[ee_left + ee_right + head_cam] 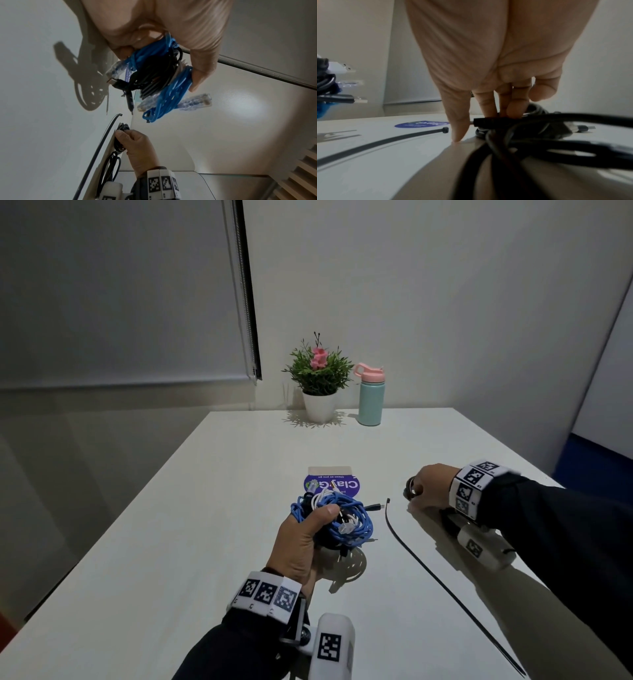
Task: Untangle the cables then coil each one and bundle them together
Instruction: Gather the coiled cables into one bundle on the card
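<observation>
My left hand grips a bundle of coiled cables just above the table: blue network cable, black cable and a white one. Clear plugs stick out of the bundle. My right hand rests on the table at the right and its fingers curl round a coiled black cable that lies there. A long black cable tie lies flat between the two hands, its head near my right thumb.
A blue round sticker card lies behind the bundle. A potted plant and a teal bottle with a pink lid stand at the far edge of the white table. A wall is close behind.
</observation>
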A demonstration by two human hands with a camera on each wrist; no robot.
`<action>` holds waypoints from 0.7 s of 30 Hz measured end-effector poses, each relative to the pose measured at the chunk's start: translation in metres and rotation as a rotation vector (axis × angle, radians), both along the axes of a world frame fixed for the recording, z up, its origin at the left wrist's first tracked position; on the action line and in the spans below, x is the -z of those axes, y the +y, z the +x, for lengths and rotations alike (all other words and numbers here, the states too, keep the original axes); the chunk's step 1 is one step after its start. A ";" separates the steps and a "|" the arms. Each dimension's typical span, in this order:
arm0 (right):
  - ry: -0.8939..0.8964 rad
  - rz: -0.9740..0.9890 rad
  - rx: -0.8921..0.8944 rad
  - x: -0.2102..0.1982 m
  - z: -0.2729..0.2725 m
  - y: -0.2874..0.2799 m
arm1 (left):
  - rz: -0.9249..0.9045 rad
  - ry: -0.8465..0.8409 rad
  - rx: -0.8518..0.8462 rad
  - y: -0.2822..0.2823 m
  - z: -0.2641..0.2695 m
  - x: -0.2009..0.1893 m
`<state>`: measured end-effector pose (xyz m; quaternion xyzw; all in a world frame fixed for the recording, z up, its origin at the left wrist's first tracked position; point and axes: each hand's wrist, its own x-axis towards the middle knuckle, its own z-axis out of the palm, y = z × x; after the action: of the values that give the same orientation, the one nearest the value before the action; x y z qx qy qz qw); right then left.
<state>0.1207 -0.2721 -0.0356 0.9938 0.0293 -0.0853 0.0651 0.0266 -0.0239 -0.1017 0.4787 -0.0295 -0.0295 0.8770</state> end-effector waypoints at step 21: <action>-0.236 0.428 -0.707 -0.032 -0.105 0.072 | 0.041 -0.043 -0.051 0.003 0.006 0.005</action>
<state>0.0153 -0.1999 -0.0038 0.9167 0.3773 0.0648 -0.1144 0.0331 -0.0210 -0.1069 0.4978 -0.0358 0.0026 0.8666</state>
